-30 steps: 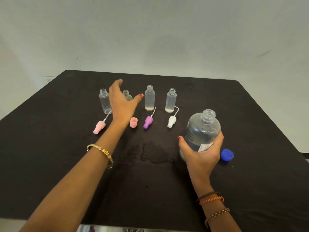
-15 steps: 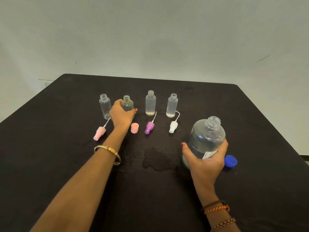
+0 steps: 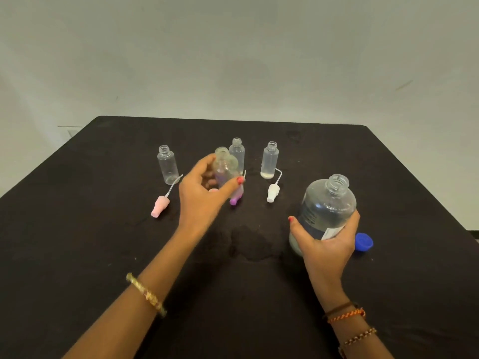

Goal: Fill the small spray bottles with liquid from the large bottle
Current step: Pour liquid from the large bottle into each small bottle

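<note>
My left hand (image 3: pixel 203 194) grips a small clear spray bottle (image 3: pixel 225 165), uncapped and lifted off the table in front of the row. My right hand (image 3: pixel 325 240) holds the large open bottle (image 3: pixel 325 206) of clear liquid, tilted slightly. Three more small open bottles stand behind: an empty one (image 3: pixel 167 164) at the left, one (image 3: pixel 238 152) partly hidden by the held bottle, and one (image 3: pixel 269 160) at the right with a little liquid at its bottom.
Spray tops lie on the black table (image 3: pixel 77 229): a pink one (image 3: pixel 160 206), a purple one (image 3: pixel 234 199) partly behind my hand, a white one (image 3: pixel 272 192). A blue cap (image 3: pixel 364 242) lies right of the large bottle. A wet patch (image 3: pixel 252 242) darkens the cloth between my hands.
My left hand closed on the second small bottle, lifted it from the row and brought it nearer and to the right. The large bottle in my right hand stayed about where it was.
</note>
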